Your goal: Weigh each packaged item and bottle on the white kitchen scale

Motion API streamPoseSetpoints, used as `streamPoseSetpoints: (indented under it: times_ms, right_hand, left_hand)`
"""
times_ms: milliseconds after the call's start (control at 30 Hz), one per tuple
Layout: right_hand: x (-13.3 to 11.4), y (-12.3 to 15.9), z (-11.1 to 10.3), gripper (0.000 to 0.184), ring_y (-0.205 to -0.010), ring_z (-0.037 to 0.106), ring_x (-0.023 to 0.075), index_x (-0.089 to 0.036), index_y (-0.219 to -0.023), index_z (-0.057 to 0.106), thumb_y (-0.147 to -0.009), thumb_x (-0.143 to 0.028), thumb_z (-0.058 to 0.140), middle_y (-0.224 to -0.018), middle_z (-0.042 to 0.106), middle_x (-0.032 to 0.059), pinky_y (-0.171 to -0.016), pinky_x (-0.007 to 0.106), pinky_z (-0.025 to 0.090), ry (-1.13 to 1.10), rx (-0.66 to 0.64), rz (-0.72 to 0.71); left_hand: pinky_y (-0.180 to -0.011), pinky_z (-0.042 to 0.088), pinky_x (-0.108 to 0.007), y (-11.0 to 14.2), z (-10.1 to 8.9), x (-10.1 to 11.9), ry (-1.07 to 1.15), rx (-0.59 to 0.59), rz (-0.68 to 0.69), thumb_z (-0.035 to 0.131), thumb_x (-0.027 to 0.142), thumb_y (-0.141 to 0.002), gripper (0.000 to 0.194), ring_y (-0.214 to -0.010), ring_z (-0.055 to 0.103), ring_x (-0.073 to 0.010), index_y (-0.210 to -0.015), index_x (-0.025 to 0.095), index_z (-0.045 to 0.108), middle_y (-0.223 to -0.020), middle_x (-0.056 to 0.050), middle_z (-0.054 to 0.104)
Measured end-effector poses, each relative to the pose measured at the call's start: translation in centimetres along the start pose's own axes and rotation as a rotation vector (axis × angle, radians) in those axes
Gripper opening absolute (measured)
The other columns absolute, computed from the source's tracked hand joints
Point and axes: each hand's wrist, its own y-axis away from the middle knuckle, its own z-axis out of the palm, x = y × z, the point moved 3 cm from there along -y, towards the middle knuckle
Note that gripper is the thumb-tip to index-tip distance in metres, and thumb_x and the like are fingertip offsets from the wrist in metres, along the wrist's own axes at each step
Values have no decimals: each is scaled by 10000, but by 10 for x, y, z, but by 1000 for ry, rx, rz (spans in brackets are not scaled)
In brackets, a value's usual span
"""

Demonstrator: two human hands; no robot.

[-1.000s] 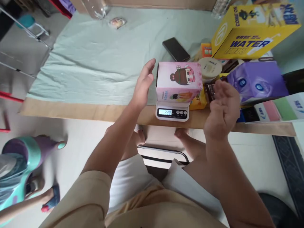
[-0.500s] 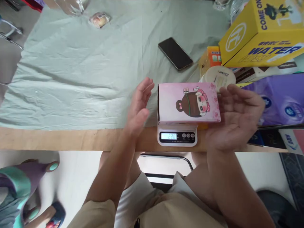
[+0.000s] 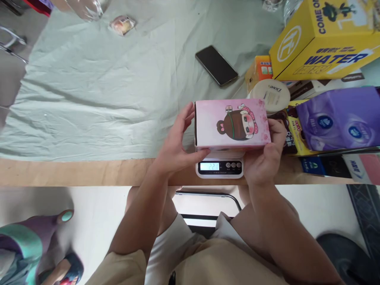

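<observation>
A pink cardboard box [image 3: 208, 124] with a cartoon girl printed on its top rests on a white digital kitchen scale [image 3: 219, 175] at the table's front edge. The lit display seems to read 221. My left hand [image 3: 181, 144] holds the box's left end, thumb along the front lower edge and fingers at the side. Around the right end, my right hand [image 3: 267, 158] closes with its thumb in front and fingers behind the corner. Most of the scale's platform is hidden under the box.
Behind the box lies a black phone [image 3: 216, 65]. To the right crowd a round Dove tub [image 3: 271, 95], an orange box [image 3: 259, 71], a yellow WATER carton [image 3: 323, 59] and a purple tissue pack [image 3: 341, 118]. A small wrapped snack [image 3: 122, 25] sits far left. Someone's foot [image 3: 69, 273] shows at lower left.
Both hands have come in from the sides and now grip the box's two ends. The display went from 220 to about 221. The camera view has shifted closer over the table.
</observation>
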Motion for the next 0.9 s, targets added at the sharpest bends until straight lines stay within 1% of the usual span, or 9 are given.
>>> streamPoseSetpoints:
  times_ms: [133,267,367,467,533,600,700,800,900]
  right_hand:
    - [2,3,0,418,-1219,646,250,-309,-1256,623,-939,-555,507,-1257,624,57,-1152,522,560,41,-13,-18]
    - [4,3,-2,456,-1266,652,292,-302,-1297,550,-970,-584,402,-1297,617,103,-1123,570,574,160,-29,-81]
    - [3,0,-8,494,-1340,637,321,-301,-1315,489,-970,-623,342,-1373,590,137,-1143,617,559,250,0,-161]
    - [1,-2,-18,472,-1364,629,313,-306,-1325,472,-987,-602,325,-1382,585,143,-1163,618,545,288,-2,-240]
    - [0,-1,-25,447,-1361,628,303,-303,-1330,486,-1001,-568,339,-1375,590,143,-1164,602,544,300,-12,-267]
    - [0,2,-32,432,-1360,627,292,-304,-1343,487,-1014,-535,327,-1366,592,141,-1158,586,547,336,-13,-266]
    - [0,8,-40,425,-1356,631,272,-308,-1368,459,-1035,-482,259,-1346,592,139,-1146,561,557,404,-15,-246]
    - [0,17,-43,415,-1349,633,258,-309,-1373,468,-1035,-471,288,-1366,594,129,-1166,541,546,349,-48,-238]
    - [-1,25,-40,423,-1372,614,264,-296,-1363,495,-1019,-498,355,-1396,585,122,-1209,542,512,300,-106,-259]
  left_hand:
    - [-1341,403,-575,2,1,-4,7,-4,-2,786,674,-873,1083,-1629,401,-377,-1705,398,149,-1781,-108,306]
    - [-1380,321,-613,4,-4,-4,42,11,-18,852,671,-807,1134,-1661,330,-408,-1693,436,184,-1798,-72,283]
    - [-1425,239,-604,3,-13,4,96,77,-8,822,670,-838,1005,-1685,273,-403,-1665,451,294,-1801,-12,287]
    - [-1444,202,-600,-1,-17,12,150,136,-15,783,725,-844,922,-1693,248,-402,-1628,477,365,-1779,57,324]
    - [-1436,215,-615,-6,-14,12,165,121,-6,824,724,-804,977,-1688,257,-414,-1626,483,354,-1781,52,321]
    - [-1415,264,-628,-11,-7,7,159,58,16,890,671,-763,1083,-1679,279,-422,-1646,461,300,-1786,-6,318]
    - [-1371,356,-617,-19,0,-7,138,22,16,965,591,-709,1159,-1650,342,-418,-1633,412,288,-1725,-77,404]
    - [-1363,335,-636,-26,-1,-16,155,64,35,1006,589,-654,1163,-1617,380,-398,-1579,392,329,-1643,-34,479]
    - [-1357,299,-670,-26,-5,-14,156,115,79,1048,577,-577,1222,-1602,380,-396,-1559,389,345,-1596,-12,511]
